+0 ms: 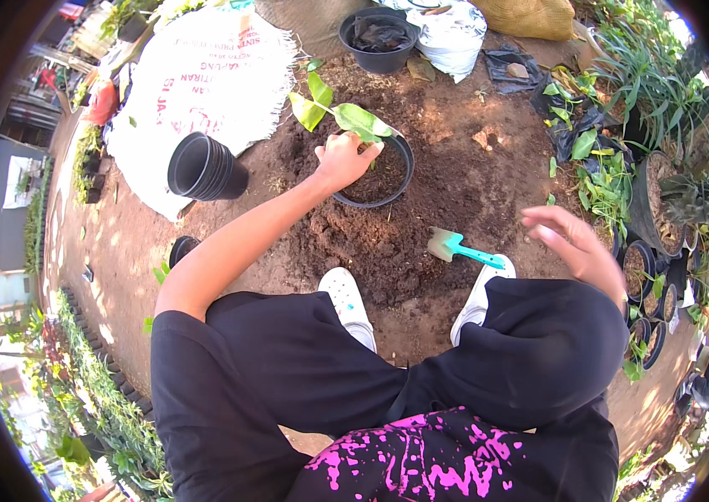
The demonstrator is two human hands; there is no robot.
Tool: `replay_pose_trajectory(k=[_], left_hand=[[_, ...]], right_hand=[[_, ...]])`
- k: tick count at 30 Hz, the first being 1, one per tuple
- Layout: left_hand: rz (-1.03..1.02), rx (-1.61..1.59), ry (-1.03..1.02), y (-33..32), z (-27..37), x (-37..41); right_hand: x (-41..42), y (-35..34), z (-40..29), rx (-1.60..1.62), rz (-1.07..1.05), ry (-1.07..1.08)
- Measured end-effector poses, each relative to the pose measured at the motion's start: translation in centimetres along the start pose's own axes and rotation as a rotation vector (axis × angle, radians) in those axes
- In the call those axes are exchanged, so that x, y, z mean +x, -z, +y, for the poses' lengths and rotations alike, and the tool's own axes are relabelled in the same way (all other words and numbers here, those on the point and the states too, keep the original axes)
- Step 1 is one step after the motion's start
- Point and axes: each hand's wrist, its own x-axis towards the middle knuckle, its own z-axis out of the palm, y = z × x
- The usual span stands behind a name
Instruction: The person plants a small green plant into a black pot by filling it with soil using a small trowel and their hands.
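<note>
My left hand (343, 160) reaches to the rim of a black plastic plant pot (406, 182) and pinches a leafy green seedling (354, 120) near its base. The stem is mostly hidden behind my fingers. Dark potting soil (376, 182) shows inside the pot. My right hand (571, 241), slightly blurred, is in the air by my right knee, fingers apart with nothing in them. Between it and the soil heap (354, 245) lies a hand trowel (464, 249) with a turquoise handle, its blade toward the heap and its handle end by my right shoe (483, 292).
A stack of black pots (207, 169) leans left of the heap, beside a white woven sack (204, 81) bearing writing. Another black pot (381, 41) stands beyond, near a white bag (452, 37). Potted plants (640, 270) and loose cuttings (605, 188) line the right side.
</note>
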Motion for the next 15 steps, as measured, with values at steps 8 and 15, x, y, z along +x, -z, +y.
replay_pose_trajectory(k=[8,15], left_hand=[[-0.038,-0.076,0.049,-0.6,-0.1,1.1],[-0.025,-0.069,0.067,-0.3,-0.2,0.8]], right_hand=[[-6.3,-6.2,-18.7,-0.481,0.016,0.932],[-7.3,-9.5,-23.6,-0.701,0.088,0.747]])
